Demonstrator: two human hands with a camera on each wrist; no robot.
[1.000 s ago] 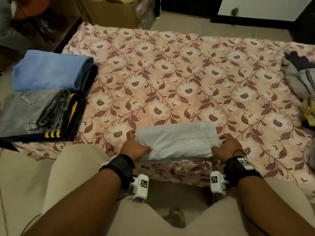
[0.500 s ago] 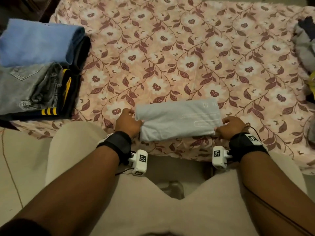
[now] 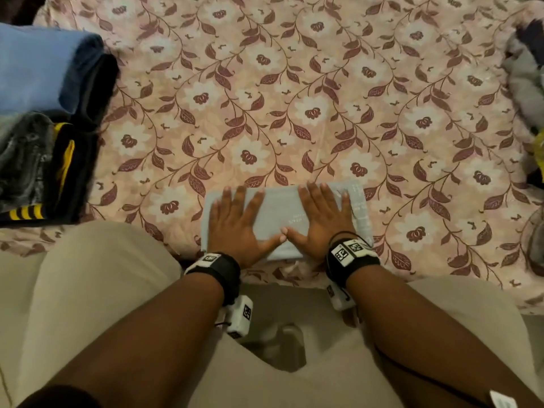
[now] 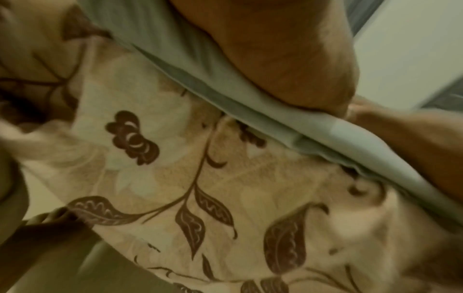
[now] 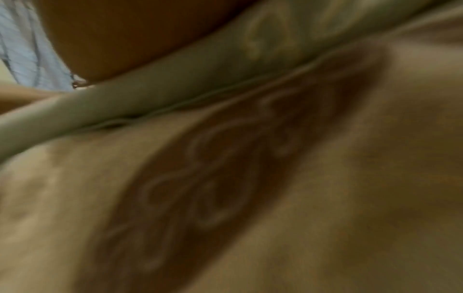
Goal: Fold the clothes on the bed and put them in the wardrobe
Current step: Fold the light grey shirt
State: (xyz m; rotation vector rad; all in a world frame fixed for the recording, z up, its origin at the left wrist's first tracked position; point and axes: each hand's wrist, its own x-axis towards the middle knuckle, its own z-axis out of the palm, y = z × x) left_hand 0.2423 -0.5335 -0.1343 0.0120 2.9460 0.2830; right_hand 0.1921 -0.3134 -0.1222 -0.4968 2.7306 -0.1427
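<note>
At the near edge of the bed [image 3: 294, 83], just in front of the person's knees, a folded light grey garment [image 3: 279, 213] is lying flat on the floral bedsheet. Both hands are lying on top of it, palms down. The left hand [image 3: 235, 222] is covering the left part of the garment with its fingers straight and spread, pointing away from the person. The right hand [image 3: 321, 219] is covering the right part in the same way, fingers straight and a little apart. The two thumbs are pointing toward each other and their tips are touching, or almost touching, near the front edge of the garment. No finger is curling around the cloth; the hands are only pressing flat on it.

In the left wrist view the heel of the left hand [image 4: 288, 49] is resting on the grey garment [image 4: 175, 49], whose folded layers are showing along the edge above the floral sheet. The right wrist view is dark and blurred; only the palm [image 5: 137, 29] and a pale strip of the garment [image 5: 150, 89] are showing.

At the left side of the bed a stack of folded clothes is lying: a blue garment [image 3: 38, 66] farther away, and grey jeans [image 3: 23, 160] over a dark garment with yellow stripes [image 3: 64, 160] nearer. At the right edge a pile of unfolded clothes [image 3: 527, 78] is lying, well apart from the hands.
</note>
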